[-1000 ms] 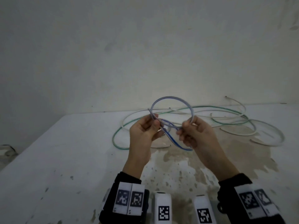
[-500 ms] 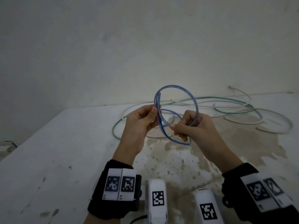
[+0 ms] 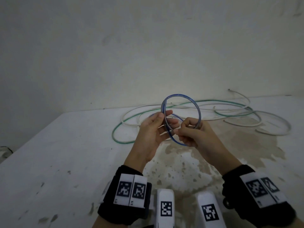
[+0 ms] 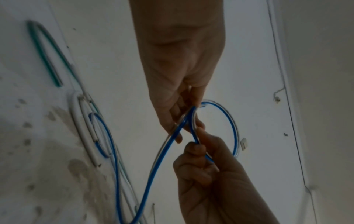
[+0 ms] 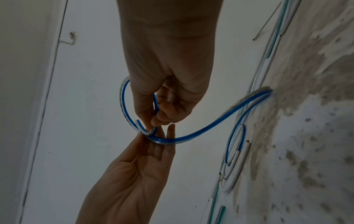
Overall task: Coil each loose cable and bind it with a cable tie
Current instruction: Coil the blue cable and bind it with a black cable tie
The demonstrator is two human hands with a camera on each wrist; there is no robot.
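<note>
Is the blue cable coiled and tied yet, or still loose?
Partly coiled, untied: blue cable forms one loop between left hand and right hand; its tail trails loose. No tie visible.

black wrist straps (image 3: 125, 209), white tags w/ black square codes (image 3: 130, 189)

Plain off-white wall (image 3: 148, 46) behind a white table (image 3: 57, 153) blotched with brown stains (image 3: 189, 162), dim light.
</note>
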